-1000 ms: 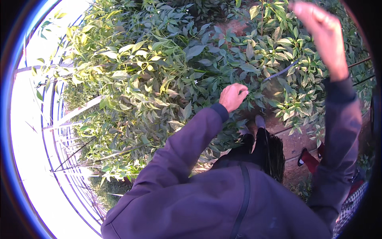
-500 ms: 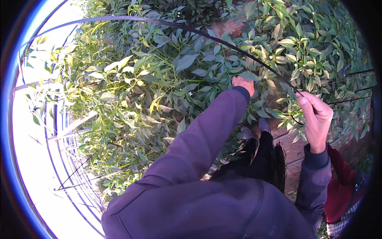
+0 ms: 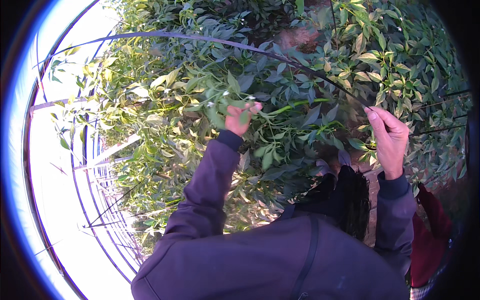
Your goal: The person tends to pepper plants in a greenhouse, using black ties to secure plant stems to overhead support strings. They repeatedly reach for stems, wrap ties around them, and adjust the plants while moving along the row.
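My left hand (image 3: 240, 119) is among the plants left of centre, its fingers curled round a leafy shoot (image 3: 215, 97) with small white flowers. Part of its grip is hidden by leaves. A thick green stem (image 3: 300, 103) runs out to the right of this hand. On the right, my right hand (image 3: 390, 135) pinches a long dark strip (image 3: 240, 46) between thumb and fingers. From there the strip arches over the foliage to the far left.
Dense green plants (image 3: 415, 60) with white blossoms surround me. A patch of reddish soil (image 3: 297, 37) shows at the far side. Dark lines (image 3: 440, 127) cross at the right. A dark red garment (image 3: 430, 240) is at lower right. Pale framework (image 3: 112, 150) stands left.
My left hand has moved left from the middle of the plants, and a flowering shoot now shows at it. The right hand still pinches the strip and has shifted slightly.
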`<state>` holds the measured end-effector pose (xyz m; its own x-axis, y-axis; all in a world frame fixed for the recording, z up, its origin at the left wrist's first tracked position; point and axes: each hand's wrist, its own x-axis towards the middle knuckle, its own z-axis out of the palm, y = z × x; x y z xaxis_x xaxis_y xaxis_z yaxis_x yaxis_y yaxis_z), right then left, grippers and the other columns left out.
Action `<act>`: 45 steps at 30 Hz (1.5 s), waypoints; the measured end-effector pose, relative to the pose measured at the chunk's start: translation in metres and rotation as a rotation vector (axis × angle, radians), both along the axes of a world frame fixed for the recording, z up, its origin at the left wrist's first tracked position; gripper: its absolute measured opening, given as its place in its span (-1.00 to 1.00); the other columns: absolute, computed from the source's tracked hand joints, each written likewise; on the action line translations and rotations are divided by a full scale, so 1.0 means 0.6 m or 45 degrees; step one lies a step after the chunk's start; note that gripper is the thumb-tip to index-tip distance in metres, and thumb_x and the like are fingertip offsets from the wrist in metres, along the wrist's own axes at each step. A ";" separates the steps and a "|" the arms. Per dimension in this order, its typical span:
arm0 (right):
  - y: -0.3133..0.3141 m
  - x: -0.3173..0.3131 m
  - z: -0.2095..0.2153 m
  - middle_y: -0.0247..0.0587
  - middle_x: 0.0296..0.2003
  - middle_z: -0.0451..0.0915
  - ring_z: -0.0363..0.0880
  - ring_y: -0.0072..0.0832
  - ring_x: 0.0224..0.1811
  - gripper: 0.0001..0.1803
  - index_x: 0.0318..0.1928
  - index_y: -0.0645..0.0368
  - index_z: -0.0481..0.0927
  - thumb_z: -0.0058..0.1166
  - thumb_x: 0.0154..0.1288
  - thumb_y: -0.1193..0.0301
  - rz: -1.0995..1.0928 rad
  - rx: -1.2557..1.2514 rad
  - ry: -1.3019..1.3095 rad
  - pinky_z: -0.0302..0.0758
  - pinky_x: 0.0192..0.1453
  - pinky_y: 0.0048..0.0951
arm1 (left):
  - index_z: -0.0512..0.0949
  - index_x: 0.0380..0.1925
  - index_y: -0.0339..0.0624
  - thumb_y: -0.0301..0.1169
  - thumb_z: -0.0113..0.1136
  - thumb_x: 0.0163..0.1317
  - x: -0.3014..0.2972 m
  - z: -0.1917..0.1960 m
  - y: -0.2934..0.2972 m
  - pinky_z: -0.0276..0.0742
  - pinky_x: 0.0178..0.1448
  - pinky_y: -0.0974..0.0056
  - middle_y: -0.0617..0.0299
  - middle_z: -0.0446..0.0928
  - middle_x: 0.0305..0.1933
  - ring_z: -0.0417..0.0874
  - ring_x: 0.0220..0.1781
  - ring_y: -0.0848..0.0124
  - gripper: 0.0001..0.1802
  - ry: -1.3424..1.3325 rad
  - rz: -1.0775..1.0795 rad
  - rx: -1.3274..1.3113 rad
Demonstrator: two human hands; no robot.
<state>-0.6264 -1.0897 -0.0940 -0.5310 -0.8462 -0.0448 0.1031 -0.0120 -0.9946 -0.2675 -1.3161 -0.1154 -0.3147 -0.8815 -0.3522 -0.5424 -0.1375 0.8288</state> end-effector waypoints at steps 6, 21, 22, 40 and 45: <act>-0.014 0.036 -0.028 -0.27 -0.18 0.78 0.62 -0.68 -0.15 -0.78 -0.01 0.37 0.75 0.27 0.45 0.48 0.109 0.057 -0.085 0.52 -0.01 -0.61 | 0.72 -0.07 -0.30 -0.27 0.40 0.37 0.106 -0.031 -0.007 0.61 0.04 0.32 0.19 0.76 -0.09 0.73 -0.13 0.45 -0.69 0.218 0.220 0.001; -0.050 0.139 -0.067 -0.29 -0.20 0.79 0.62 -0.71 -0.17 -0.79 -0.04 0.39 0.76 0.26 0.44 0.50 0.301 0.125 -0.274 0.53 -0.03 -0.63 | 0.65 0.00 -0.34 -0.24 0.39 0.39 0.171 0.002 -0.001 0.63 0.09 0.27 0.08 0.69 0.01 0.69 -0.04 0.37 -0.62 0.311 0.424 0.132; -0.054 0.150 -0.073 -0.29 -0.20 0.79 0.62 -0.71 -0.17 -0.80 -0.04 0.39 0.76 0.26 0.44 0.50 0.330 0.105 -0.267 0.53 -0.03 -0.63 | 0.65 0.00 -0.35 -0.21 0.40 0.38 0.184 -0.001 -0.003 0.63 0.09 0.26 0.09 0.68 0.00 0.69 -0.04 0.37 -0.59 0.346 0.418 0.132; -0.220 0.295 -0.112 0.00 -0.43 0.70 0.66 -0.11 -0.41 -0.78 -0.18 0.17 0.79 0.27 0.35 0.29 0.834 0.135 0.443 0.54 -0.25 -0.18 | 0.69 -0.05 -0.31 -0.22 0.40 0.38 0.241 0.023 -0.044 0.63 -0.12 0.40 0.15 0.71 -0.04 0.68 -0.17 0.49 -0.65 0.366 0.477 0.124; -0.255 0.307 -0.091 -0.03 -0.39 0.71 0.70 -0.01 -0.24 -0.80 -0.30 0.11 0.81 0.28 0.30 0.26 0.796 0.108 0.864 0.60 -0.14 -0.04 | 0.69 -0.04 -0.27 -0.17 0.40 0.38 0.241 0.020 -0.042 0.64 -0.03 0.36 0.22 0.70 -0.06 0.68 -0.14 0.51 -0.62 0.364 0.446 0.107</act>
